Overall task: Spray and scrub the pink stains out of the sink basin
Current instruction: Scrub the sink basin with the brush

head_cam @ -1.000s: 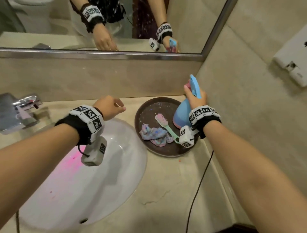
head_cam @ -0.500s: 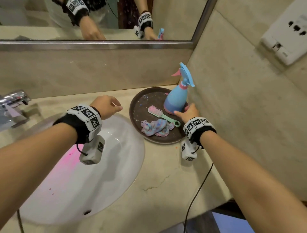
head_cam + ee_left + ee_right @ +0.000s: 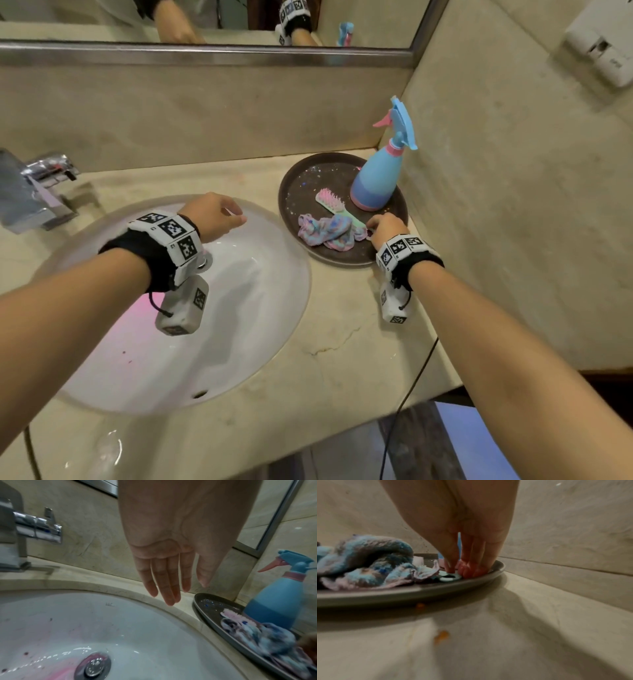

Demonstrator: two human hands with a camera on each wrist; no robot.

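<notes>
The white sink basin (image 3: pixel 239 308) has a pink stain (image 3: pixel 137 308) on its left side, also seen beside the drain (image 3: pixel 56 669). My left hand (image 3: pixel 236 217) hovers over the basin's far rim, fingers straight and holding nothing (image 3: pixel 171 595). On the dark round tray (image 3: pixel 301 192) stand a blue spray bottle (image 3: pixel 376 181) with a pink trigger, a pink-bristled scrub brush (image 3: pixel 330 202) and a crumpled blue-pink cloth (image 3: pixel 325 229). My right hand (image 3: pixel 371 226) is down on the tray, thumb and fingertips (image 3: pixel 467 572) pinching the ring end of the brush handle (image 3: pixel 448 578).
A chrome faucet (image 3: pixel 34 192) stands at the basin's left. The tiled wall rises close behind the tray on the right, with a white fixture (image 3: pixel 603 44) mounted on it. A mirror (image 3: pixel 205 20) runs along the back. A black cable (image 3: pixel 411 383) hangs over the counter's front edge.
My right hand set the spray bottle down on the tray, let go and dropped to the brush handle's end. My left hand stayed above the basin.
</notes>
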